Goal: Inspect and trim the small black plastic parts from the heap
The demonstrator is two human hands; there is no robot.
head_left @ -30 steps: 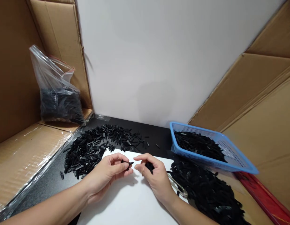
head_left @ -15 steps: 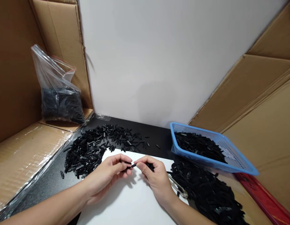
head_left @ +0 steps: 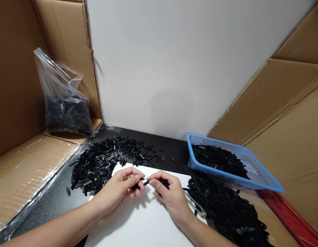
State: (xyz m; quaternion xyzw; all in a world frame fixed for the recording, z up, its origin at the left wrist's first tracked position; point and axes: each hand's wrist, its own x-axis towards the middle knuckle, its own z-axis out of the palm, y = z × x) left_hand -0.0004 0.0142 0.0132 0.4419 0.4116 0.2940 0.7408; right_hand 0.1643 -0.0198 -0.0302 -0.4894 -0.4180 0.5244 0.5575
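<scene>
Over the white sheet point(head_left: 138, 223), both hands work close together. My left hand point(head_left: 121, 187) is closed, with small black pieces point(head_left: 135, 186) between its thumb and curled fingers. A short, narrow black piece point(head_left: 146, 183) sticks out of the thumb-and-finger pinch of my right hand point(head_left: 171, 192), its tip close to the left fingers. More black material point(head_left: 164, 183) shows inside the curl of the right hand. What these pieces are exactly is too small to tell. Scissors-like metal handles point(head_left: 196, 204) lie beside my right wrist, partly hidden by it.
Left of the sheet spreads a heap of slim black pieces point(head_left: 97, 164). On the right lie a pile of dull black pieces point(head_left: 225, 209) and a blue basket point(head_left: 261, 173) holding more. A clear zip bag point(head_left: 66, 109) stands back left. Cardboard walls point(head_left: 290, 99) flank the table.
My left thumb and fingers have shifted slightly around their black pieces. The right hand keeps its pinch, almost unmoved.
</scene>
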